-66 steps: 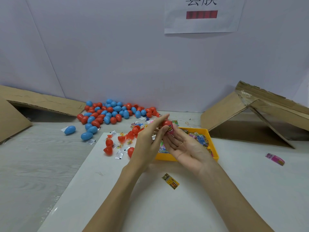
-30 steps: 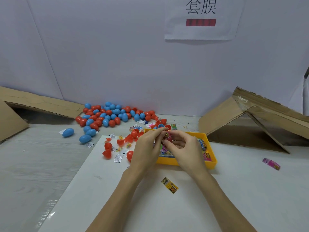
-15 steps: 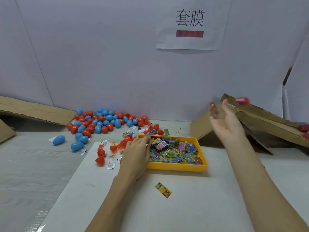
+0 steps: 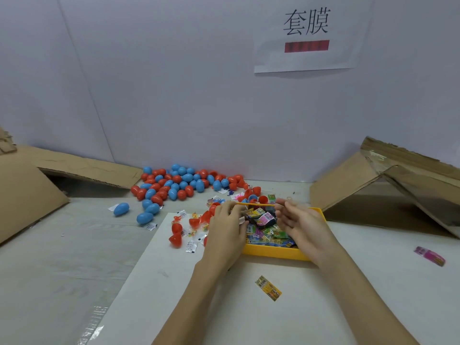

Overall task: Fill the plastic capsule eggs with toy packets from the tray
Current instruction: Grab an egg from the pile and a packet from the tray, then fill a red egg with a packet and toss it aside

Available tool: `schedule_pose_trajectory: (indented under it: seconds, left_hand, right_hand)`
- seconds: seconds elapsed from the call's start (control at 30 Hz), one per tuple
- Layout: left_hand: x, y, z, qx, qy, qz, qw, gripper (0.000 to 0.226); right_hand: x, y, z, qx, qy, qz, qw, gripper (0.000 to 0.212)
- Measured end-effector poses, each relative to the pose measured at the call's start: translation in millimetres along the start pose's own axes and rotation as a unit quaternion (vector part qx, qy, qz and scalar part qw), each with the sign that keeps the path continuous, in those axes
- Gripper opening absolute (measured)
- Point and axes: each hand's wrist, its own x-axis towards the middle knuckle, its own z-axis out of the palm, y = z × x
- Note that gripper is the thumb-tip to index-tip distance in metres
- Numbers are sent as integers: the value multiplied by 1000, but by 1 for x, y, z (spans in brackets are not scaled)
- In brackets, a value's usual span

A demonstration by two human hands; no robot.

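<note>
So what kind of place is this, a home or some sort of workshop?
Most likely a small hand-packing workstation, not a home. A heap of red and blue capsule eggs lies against the wall, a yellow tray holds toy packets, and a printed paper sign hangs above like a station label.

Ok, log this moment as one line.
left hand: reaching into yellow tray, grip unclear | right hand: open above tray, empty | toy packets: in tray | eggs: piled behind
</note>
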Motion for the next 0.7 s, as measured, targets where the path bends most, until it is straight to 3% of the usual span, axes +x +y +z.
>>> schedule_pose_trajectory:
  seconds: [0.07, 0.17, 0.2, 0.27, 0.37, 0.47, 0.7]
  left_hand:
    - [8, 0, -1, -20, -8, -23, 1000, 43]
    - [39, -11, -15, -132, 2, -142, 981, 41]
    - [53, -21, -21, -135, 10, -177, 975, 38]
    - [79, -46, -33, -40, 4, -216, 975, 33]
    - [97, -86, -39, 159, -88, -227, 957, 30]
    - [96, -111, -31, 200, -146, -238, 939, 32]
    - [92, -114, -28, 119, -50, -219, 967, 12]
  right_hand:
    - [1, 2, 0, -28, -2, -10, 1000, 24]
    - [2, 6, 0, -64, 2, -24, 998, 24]
    - [3, 7, 0, -74, 2, -29, 997, 25]
    - [4, 9, 0, -91, 3, -40, 995, 25]
    - [5, 11, -2, -100, 7, -51, 994, 26]
    - [5, 12, -1, -106, 6, -54, 993, 26]
    - [5, 12, 2, -125, 9, -51, 991, 26]
